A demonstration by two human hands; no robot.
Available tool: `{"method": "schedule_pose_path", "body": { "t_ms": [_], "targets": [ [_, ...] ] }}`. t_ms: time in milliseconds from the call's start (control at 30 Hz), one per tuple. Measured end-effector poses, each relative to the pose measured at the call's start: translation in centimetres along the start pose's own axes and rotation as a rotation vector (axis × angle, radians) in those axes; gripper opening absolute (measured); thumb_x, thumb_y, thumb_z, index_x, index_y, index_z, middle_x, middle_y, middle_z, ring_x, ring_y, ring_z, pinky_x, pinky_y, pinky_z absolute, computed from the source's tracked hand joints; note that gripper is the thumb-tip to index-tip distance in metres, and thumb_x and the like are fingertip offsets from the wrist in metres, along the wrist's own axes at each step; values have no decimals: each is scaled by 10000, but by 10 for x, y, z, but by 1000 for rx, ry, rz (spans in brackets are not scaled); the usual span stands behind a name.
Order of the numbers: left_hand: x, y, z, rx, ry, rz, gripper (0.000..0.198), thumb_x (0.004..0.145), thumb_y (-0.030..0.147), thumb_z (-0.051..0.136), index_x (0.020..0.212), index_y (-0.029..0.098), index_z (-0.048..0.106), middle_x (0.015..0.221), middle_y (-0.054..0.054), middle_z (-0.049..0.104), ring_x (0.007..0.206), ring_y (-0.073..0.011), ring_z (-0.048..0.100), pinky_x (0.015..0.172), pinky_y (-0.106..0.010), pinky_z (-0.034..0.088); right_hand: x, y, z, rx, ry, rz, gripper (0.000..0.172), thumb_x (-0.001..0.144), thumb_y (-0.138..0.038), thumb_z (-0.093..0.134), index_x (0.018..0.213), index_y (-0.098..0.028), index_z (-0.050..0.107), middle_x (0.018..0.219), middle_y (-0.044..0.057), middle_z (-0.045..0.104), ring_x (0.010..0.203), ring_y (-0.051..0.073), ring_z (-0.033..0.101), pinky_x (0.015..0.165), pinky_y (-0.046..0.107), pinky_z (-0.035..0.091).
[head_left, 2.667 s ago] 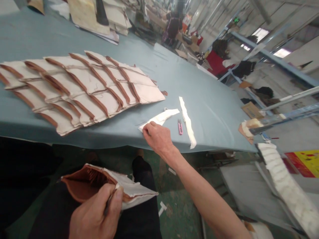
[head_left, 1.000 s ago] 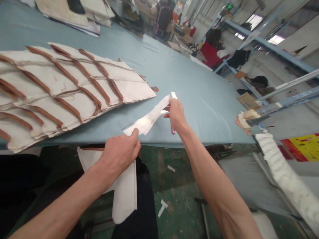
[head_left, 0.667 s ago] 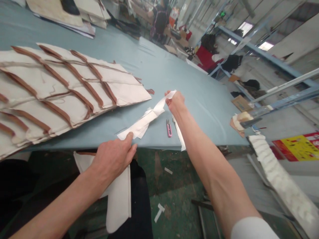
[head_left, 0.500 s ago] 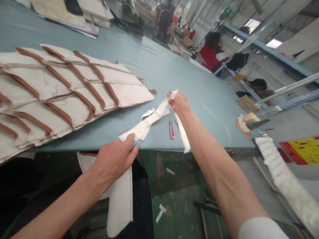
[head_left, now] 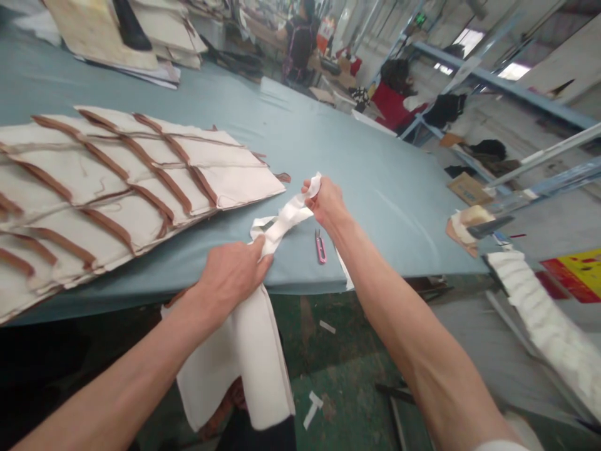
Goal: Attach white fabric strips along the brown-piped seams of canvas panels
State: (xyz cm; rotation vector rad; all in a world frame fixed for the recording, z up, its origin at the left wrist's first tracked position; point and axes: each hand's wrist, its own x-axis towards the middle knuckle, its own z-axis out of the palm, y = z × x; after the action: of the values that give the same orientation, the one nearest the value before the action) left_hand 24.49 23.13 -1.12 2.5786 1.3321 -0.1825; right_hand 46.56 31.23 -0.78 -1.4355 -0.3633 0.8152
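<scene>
A thin white strip [head_left: 293, 211], twisted and looped, stretches over the near edge of the table. Its far end is pinched between the fingertips of my right hand [head_left: 325, 199], above the tabletop. My left hand [head_left: 237, 269] is closed on the near end, thumb and fingers together at the table edge. Below that hand hangs a cream fabric piece [head_left: 263, 357], over my lap; whether the left fingers also hold it I cannot tell. Pink thread snips [head_left: 320, 248] lie on the table just below my right hand. Another white strip [head_left: 346, 275] shows partly behind my right forearm.
A large cream panel with brown seam strips [head_left: 141, 181] covers the left of the blue table [head_left: 375, 181]. Stacked pieces [head_left: 164, 31] lie at the back left. White scraps [head_left: 313, 408] are on the floor. A person [head_left: 298, 44] is in the background, near metal racks [head_left: 507, 88].
My left hand has moved right and slightly up along the strip, closer to my right hand. The strip is now bunched rather than stretched flat. The hanging cream piece has shifted right.
</scene>
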Motion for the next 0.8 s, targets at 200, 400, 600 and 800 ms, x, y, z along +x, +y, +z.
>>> {"method": "schedule_pose_path", "body": {
  "t_ms": [200, 400, 600, 800],
  "targets": [
    [-2, 1, 2, 16, -12, 69, 567, 1136, 323, 401, 1628, 71, 526, 1037, -274, 836, 1005, -440, 828, 780, -446, 599, 13, -20, -5, 57, 52, -4, 190, 1044, -132, 470, 921, -176, 608, 678, -34, 672, 539, 64, 620, 402, 104, 404],
    [-3, 4, 2, 8, -7, 73, 568, 1139, 282, 400, 1623, 9, 515, 1030, -304, 833, 987, -470, 832, 771, -485, 616, 39, -53, -9, 116, 130, -47, 193, 1047, -80, 476, 938, -174, 605, 617, -78, 590, 473, 40, 551, 384, 85, 375],
    [2, 4, 8, 5, -7, 59, 568, 1150, 311, 423, 1639, 33, 504, 1016, -284, 840, 966, -460, 841, 761, -475, 630, 68, -80, -15, 181, 199, -86, 234, 1092, -109, 523, 872, -170, 580, 654, -88, 582, 460, 16, 532, 423, 88, 388],
    [1, 6, 13, 19, 10, 45, 589, 1159, 323, 427, 1644, -8, 477, 969, -281, 837, 935, -457, 843, 745, -467, 631, 86, -78, -15, 218, 253, -82, 192, 1095, -310, 693, 1034, -128, 687, 810, -35, 665, 564, 63, 589, 475, 160, 489]
  ]
}}
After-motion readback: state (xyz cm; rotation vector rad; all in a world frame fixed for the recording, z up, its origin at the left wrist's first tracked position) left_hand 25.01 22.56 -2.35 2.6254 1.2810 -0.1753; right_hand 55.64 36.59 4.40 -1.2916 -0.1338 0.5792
